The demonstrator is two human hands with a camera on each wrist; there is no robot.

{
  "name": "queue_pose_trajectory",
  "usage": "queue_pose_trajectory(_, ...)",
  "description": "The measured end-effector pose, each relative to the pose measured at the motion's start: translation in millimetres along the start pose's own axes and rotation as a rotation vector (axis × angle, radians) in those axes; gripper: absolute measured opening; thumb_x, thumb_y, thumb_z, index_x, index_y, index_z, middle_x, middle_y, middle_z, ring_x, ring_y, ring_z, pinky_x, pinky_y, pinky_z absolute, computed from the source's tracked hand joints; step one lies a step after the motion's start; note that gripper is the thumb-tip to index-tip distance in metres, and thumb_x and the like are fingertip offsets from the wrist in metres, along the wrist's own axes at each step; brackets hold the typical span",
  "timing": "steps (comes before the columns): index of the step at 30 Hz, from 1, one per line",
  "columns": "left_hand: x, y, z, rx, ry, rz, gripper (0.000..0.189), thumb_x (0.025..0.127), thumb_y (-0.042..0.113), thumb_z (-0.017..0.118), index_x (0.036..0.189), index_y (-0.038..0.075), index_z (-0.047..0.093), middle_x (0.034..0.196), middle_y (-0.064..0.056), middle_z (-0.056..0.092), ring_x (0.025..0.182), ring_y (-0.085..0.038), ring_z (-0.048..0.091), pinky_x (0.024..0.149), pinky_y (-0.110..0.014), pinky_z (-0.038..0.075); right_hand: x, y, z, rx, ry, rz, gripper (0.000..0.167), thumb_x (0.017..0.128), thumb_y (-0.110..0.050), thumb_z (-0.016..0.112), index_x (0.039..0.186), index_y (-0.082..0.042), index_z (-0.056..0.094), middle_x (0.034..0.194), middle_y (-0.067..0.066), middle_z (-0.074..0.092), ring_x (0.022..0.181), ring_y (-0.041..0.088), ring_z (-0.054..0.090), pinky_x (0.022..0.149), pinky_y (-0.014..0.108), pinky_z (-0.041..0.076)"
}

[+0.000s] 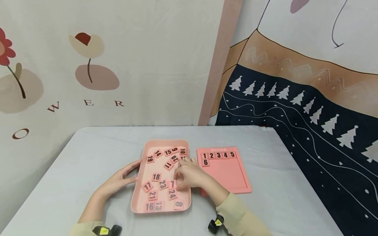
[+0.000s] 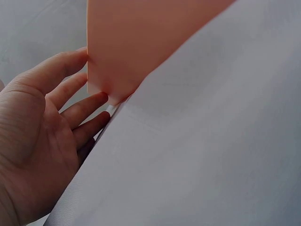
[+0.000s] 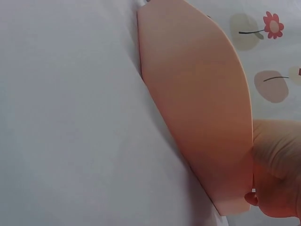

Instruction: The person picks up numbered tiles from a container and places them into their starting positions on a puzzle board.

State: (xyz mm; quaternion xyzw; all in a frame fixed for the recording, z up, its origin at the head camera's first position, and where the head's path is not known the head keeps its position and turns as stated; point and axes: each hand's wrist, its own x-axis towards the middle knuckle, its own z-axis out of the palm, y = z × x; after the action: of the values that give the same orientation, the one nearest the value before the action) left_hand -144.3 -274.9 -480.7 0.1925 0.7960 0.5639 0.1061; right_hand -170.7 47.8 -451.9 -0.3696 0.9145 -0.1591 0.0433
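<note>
A pink tray (image 1: 160,143) holds loose number tiles, among them an 18 tile (image 1: 156,177), a 23 tile (image 1: 163,185) and a 24 tile (image 1: 172,194). My right hand (image 1: 191,173) reaches over its right rim, and finger and thumb pinch the right edge of the 7 tile (image 1: 172,184). In the right wrist view the tray wall (image 3: 202,94) hides the fingertips. My left hand (image 1: 118,181) rests against the tray's left side, its loosely extended fingers touching the outer wall (image 2: 122,52).
Right of the tray lies a pink number board (image 1: 227,175), with tiles 1 to 5 in its top row and a 6 tile (image 1: 205,162) below. A white cloth covers the table (image 1: 97,147). Patterned curtains (image 1: 165,65) hang behind and to the right.
</note>
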Motion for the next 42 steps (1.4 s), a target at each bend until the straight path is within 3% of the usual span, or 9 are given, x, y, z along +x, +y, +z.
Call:
queue_pose_trajectory(5,-0.3,-0.3,0.0,0.012,0.01,-0.016,0.063,0.092,0.014,0.064,0.148,0.009,0.035,0.152,-0.014,0.031,0.13,0.004,0.028,0.098,-0.006,0.019,-1.1,0,-1,0.012,0.014,0.004,0.027,0.06,-0.039,0.086,0.082,-0.031,0.07,0.082,-0.013,0.045,0.083,0.007,0.036,0.076,0.028,0.028)
queue_pose_trajectory(15,-0.6,1.1,0.4,0.036,0.017,-0.034,0.064,0.092,0.016,0.065,0.148,0.009,0.035,0.152,-0.013,0.031,0.137,-0.014,0.025,0.098,-0.005,0.019,-6.7,3,-2,0.026,0.111,-0.03,0.029,0.063,-0.039,0.084,0.087,-0.03,0.073,0.086,-0.009,0.048,0.086,0.009,0.034,0.077,0.028,0.028)
queue_pose_trajectory(21,-0.5,1.8,1.2,0.031,0.014,-0.032,0.064,0.092,0.015,0.065,0.148,0.008,0.035,0.152,-0.014,0.031,0.139,-0.035,0.02,0.098,-0.006,0.019,-11.4,5,-8,0.042,0.177,-0.037,0.03,0.061,-0.032,0.084,0.089,-0.028,0.073,0.092,-0.013,0.046,0.095,0.01,0.037,0.097,0.042,0.028)
queue_pose_trajectory(24,-0.4,1.5,1.4,0.028,0.011,-0.037,0.064,0.092,0.015,0.065,0.148,0.008,0.035,0.152,-0.014,0.031,0.139,-0.039,0.018,0.098,-0.006,0.019,-16.9,8,-14,0.072,0.205,-0.039,0.031,0.061,-0.028,0.083,0.09,-0.027,0.073,0.092,-0.013,0.046,0.094,0.01,0.037,0.096,0.043,0.029)
queue_pose_trajectory(28,-0.4,0.6,1.1,0.032,0.014,-0.041,0.064,0.092,0.016,0.065,0.148,0.01,0.035,0.152,-0.012,0.031,0.14,-0.032,0.021,0.098,-0.006,0.019,-26.1,15,-21,0.093,0.244,-0.044,0.03,0.063,-0.025,0.082,0.091,-0.026,0.073,0.091,-0.013,0.044,0.09,0.01,0.035,0.083,0.034,0.03)
queue_pose_trajectory(35,-1.4,-0.3,1.3,0.016,0.011,-0.026,0.064,0.092,0.015,0.065,0.148,0.009,0.036,0.152,-0.014,0.031,0.13,0.005,0.028,0.098,-0.005,0.019,-45.2,35,-32,0.097,0.3,-0.031,0.028,0.066,-0.025,0.082,0.093,-0.025,0.074,0.089,-0.013,0.039,0.092,0.01,0.034,0.083,0.035,0.027)
queue_pose_trajectory(42,-1.4,0.7,1.6,0.028,0.013,-0.029,0.064,0.092,0.015,0.065,0.148,0.01,0.035,0.152,-0.013,0.031,0.13,0.004,0.027,0.098,-0.006,0.019,-59.5,62,-40,0.057,0.313,-0.041,0.028,0.067,-0.024,0.082,0.094,-0.025,0.074,0.087,-0.012,0.039,0.089,0.011,0.034,0.082,0.035,0.027)
